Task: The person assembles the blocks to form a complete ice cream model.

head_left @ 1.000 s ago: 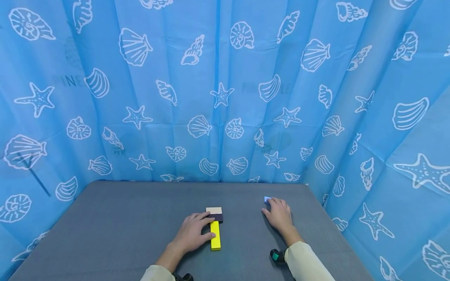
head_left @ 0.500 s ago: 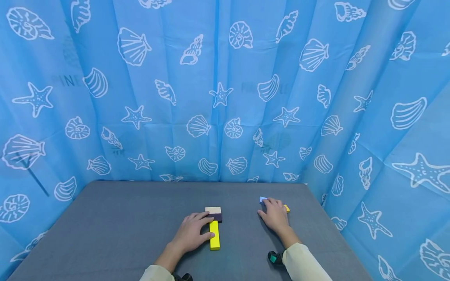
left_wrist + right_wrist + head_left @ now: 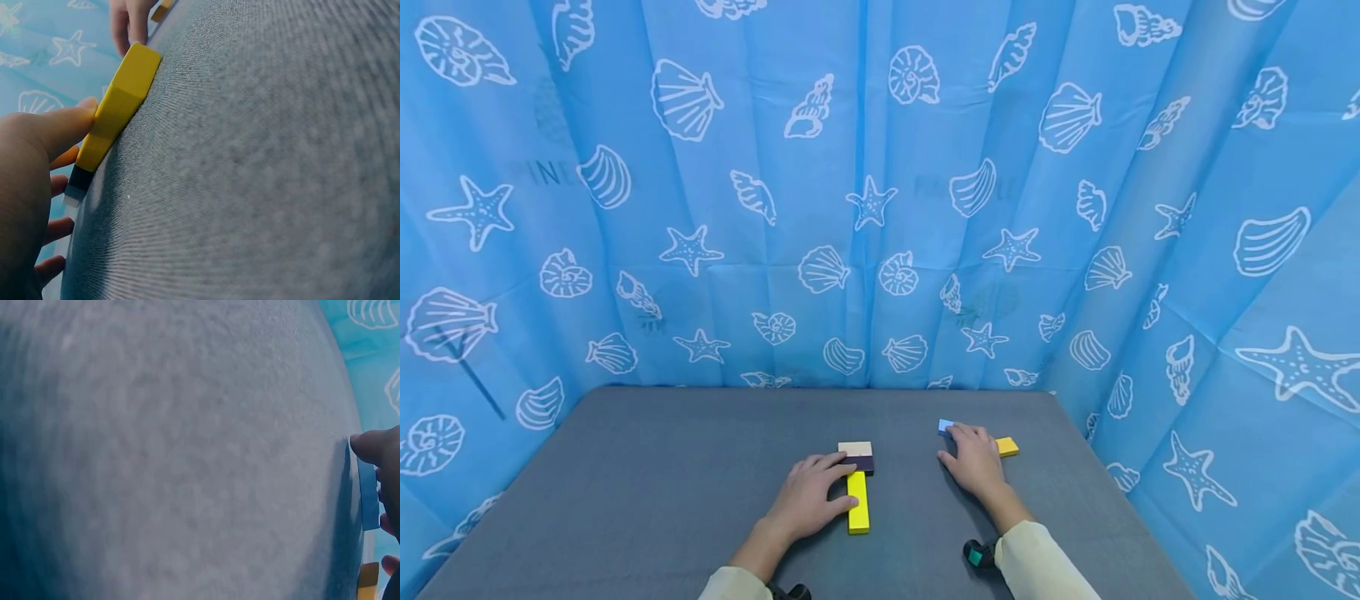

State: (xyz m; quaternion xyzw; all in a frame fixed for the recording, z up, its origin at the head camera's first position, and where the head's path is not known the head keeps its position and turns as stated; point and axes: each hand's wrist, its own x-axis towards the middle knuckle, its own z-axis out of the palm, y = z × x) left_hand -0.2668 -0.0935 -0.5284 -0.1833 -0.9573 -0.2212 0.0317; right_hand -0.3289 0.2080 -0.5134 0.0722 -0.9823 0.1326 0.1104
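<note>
Blue block (image 3: pixel 944 427) pinched under right hand (image 3: pixel 976 462), left hand (image 3: pixel 807 497) relaxed, touching left side of yellow block (image 3: pixel 859 518)

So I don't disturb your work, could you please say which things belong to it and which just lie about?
Likely in the job:
bright yellow oblong block, left hand touching
black block at its far end, cream block beyond
light blue block, right hand on it

Perhaps just lying about:
orange-yellow block, beside that hand
</note>
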